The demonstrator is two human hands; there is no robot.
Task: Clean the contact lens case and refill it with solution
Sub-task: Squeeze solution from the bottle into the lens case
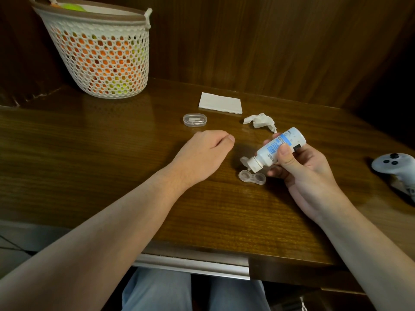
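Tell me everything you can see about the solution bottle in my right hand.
The solution bottle is small, white plastic with a blue printed label. Its flip cap hangs open on its hinge. The right hand grips it, thumb across the label, fingers behind. It is tilted nozzle-down toward the left, its tip just above the clear lens case on the wooden table. No drop is visible.

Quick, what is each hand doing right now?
Left hand: holds nothing, fingers loosely curled, on the table.
Right hand: grips the tilted solution bottle.
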